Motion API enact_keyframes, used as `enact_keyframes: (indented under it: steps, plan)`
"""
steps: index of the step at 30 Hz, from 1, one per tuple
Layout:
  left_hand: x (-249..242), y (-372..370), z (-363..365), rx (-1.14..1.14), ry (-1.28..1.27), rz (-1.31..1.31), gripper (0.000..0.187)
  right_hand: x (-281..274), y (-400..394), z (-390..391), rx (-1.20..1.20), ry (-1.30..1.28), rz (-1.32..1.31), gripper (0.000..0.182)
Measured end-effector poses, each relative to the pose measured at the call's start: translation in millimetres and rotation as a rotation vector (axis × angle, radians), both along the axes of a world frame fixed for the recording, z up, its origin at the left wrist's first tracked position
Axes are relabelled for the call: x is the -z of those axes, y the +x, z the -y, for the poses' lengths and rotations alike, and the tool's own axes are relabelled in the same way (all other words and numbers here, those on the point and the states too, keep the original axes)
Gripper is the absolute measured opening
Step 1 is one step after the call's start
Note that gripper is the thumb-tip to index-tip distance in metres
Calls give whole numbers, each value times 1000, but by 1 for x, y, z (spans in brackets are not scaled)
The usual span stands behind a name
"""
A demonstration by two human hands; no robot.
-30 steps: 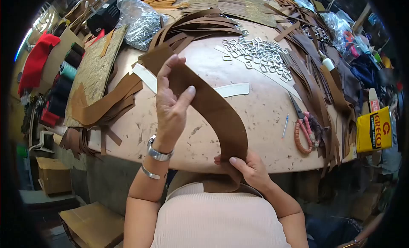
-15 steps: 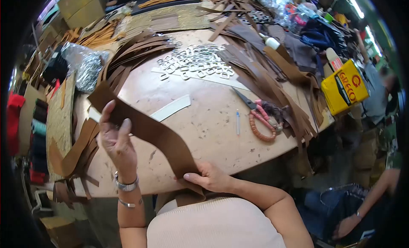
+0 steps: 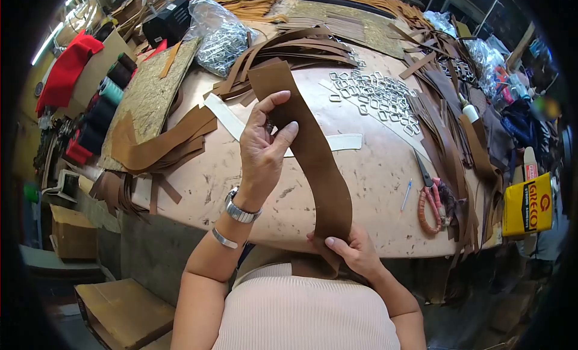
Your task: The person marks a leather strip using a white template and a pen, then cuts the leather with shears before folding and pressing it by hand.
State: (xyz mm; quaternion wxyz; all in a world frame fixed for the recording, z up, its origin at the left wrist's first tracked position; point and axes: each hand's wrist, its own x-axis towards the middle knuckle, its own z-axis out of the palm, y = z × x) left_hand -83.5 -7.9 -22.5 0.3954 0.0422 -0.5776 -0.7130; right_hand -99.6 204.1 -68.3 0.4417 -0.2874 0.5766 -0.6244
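Right hand (image 3: 355,253) pinches the near end of the brown leather strip (image 3: 319,157) at the table (image 3: 373,169) edge; that end is hidden under the hand against our torso. Left hand (image 3: 262,151) is closed on the upper part, now raised again and back toward centre after dipping left half a second ago, so the strip stands nearly upright, far end free. Beyond: scissors (image 3: 428,190), metal buckles (image 3: 376,97). Far clutter hard to make out.

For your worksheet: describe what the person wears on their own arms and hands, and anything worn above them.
Both arms are bare, with no sleeves reaching them. The left wrist carries a silver metal-link watch and, further up the forearm, a thin silver bangle. The right hand shows no jewellery. The top is pale pink ribbed fabric.
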Motion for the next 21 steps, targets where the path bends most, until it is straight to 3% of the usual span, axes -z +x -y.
enact_keyframes:
  steps: [3, 5, 8, 11, 12, 15, 16, 19, 21]
  plan:
    - [1, 2, 6, -39, -4, 15, 36, -1, -2, -4, -63, 34, 12, 19]
    - [-8, 6, 6, 4, 135, -39, 34, -10, -6, -5, -157, 71, 13, 20]
    - [-32, 13, 5, 63, 159, -220, 37, -16, -21, 0, -280, -6, -389, 20]
    - [-46, 22, 11, -83, -166, -247, 45, -32, -26, 4, -256, -61, -444, 17]
    - [-48, 25, 19, -224, -345, -156, 46, -32, -26, 4, -227, -80, -474, 33]
    - [-32, 17, 52, -478, -590, 61, 47, -43, -9, 7, 64, -133, 160, 55]
    - [-27, 13, 51, -453, -511, 64, 47, -46, -15, 3, 12, -72, 106, 71]
    - [-6, 4, 57, -408, -427, 126, 47, -28, -18, -7, 36, -202, -37, 57]
    - [4, -1, 56, -350, -362, 101, 48, -20, -20, -5, 45, -172, -534, 55]
